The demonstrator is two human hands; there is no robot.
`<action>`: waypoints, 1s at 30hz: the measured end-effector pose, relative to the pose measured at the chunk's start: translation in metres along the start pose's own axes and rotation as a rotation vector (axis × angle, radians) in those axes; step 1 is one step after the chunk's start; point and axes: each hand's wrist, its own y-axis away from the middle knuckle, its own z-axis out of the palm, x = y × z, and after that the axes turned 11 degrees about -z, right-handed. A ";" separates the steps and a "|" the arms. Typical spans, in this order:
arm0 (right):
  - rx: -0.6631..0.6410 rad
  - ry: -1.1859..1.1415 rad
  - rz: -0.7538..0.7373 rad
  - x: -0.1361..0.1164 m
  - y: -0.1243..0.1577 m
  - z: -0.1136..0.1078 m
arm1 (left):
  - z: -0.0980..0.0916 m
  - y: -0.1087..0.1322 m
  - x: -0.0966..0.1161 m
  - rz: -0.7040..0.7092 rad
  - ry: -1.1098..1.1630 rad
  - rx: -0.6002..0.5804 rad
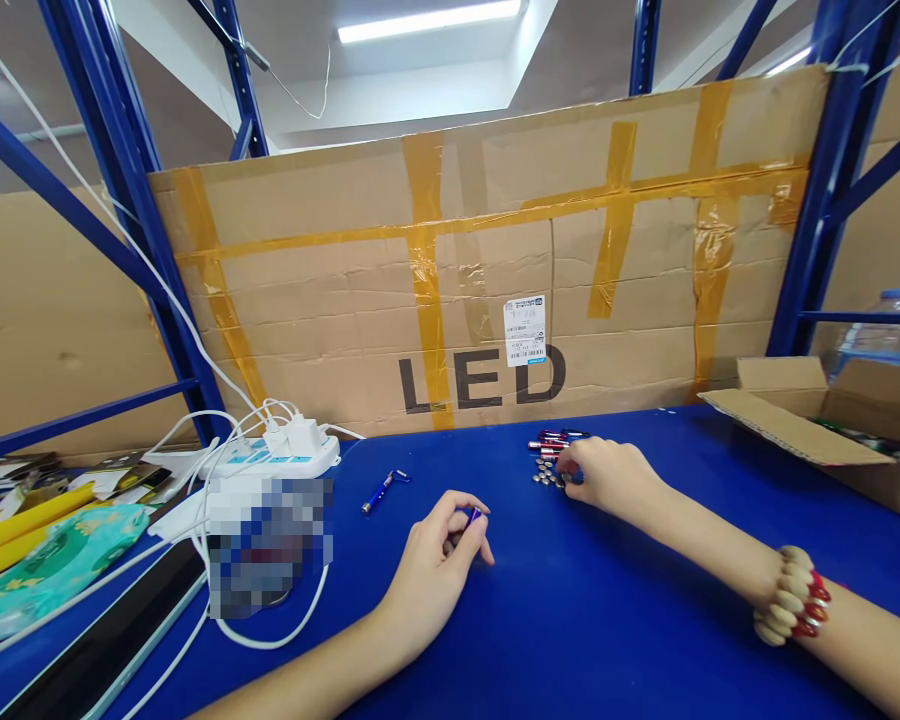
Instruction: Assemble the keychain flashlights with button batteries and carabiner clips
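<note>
My left hand is closed around a small blue-purple metallic piece, which looks like part of a mini flashlight; most of it is hidden by the fingers. Farther right, my right hand reaches down to a small pile of round silvery discs that look like button cells. Its thumb and fingers are bent together at the pile's edge, and what they pinch is hidden. Just behind the pile lie several slim red and dark mini flashlights. A blue mini flashlight with a clip or ring rests left of my left hand.
A white power strip with tangled white cables stands at the left, beside a pixelated patch. Yellow and teal packages lie farther left. An open cardboard box is on the right. Taped cardboard walls the back between blue posts.
</note>
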 end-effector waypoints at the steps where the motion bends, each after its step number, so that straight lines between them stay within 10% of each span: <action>1: 0.015 -0.002 -0.002 0.000 0.000 0.000 | 0.000 0.000 0.000 0.001 0.002 0.001; 30: 0.422 -0.192 -0.288 -0.024 0.009 -0.004 | 0.001 0.001 -0.002 -0.014 0.047 -0.030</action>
